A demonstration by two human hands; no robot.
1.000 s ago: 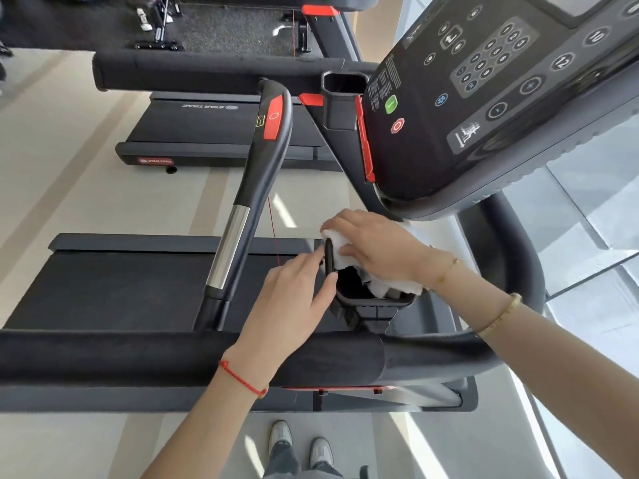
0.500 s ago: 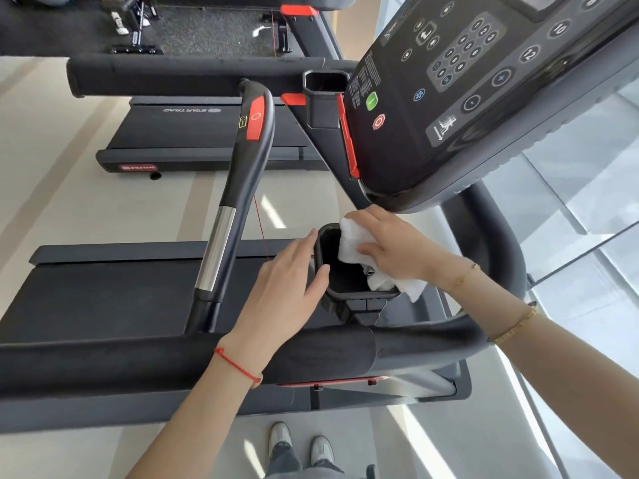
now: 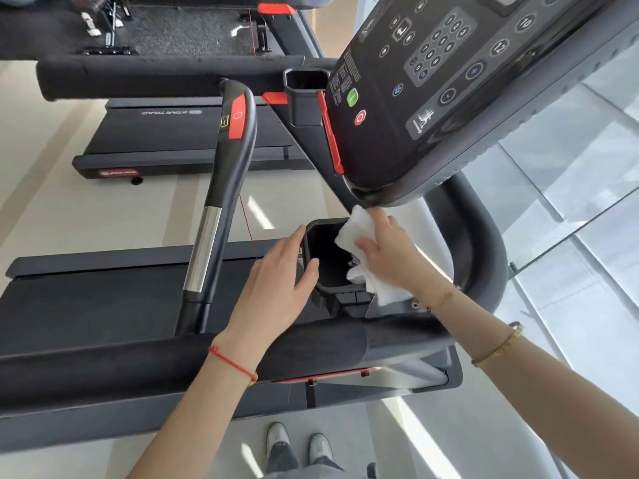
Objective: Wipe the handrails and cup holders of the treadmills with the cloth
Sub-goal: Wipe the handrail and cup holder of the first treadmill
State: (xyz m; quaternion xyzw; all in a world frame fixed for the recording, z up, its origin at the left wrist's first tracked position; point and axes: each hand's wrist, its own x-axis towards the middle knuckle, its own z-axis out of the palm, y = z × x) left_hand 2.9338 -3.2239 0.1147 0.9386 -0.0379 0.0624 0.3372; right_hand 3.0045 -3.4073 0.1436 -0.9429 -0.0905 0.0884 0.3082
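While the black cup holder [image 3: 316,267] is steadied by the left hand [image 3: 276,288], fingers straight, white cloth [image 3: 356,233] is gripped by the right hand [image 3: 390,254], pressed on the rim.

Bare forearms, red string bracelet [image 3: 232,363], gold bracelets [image 3: 498,348], grey-white shoes [image 3: 298,442].

The cup holder [image 3: 326,261] is hemmed in: the console [image 3: 449,98] overhangs at 12 o'clock, the padded handrail [image 3: 138,368] bars 6 o'clock, and the curved side rail [image 3: 484,243] closes 3 o'clock. The left hand [image 3: 276,281] blocks 9 o'clock; the right hand [image 3: 390,254] and white cloth [image 3: 356,233] fill the 3 o'clock rim. Its dark middle lies open from above.
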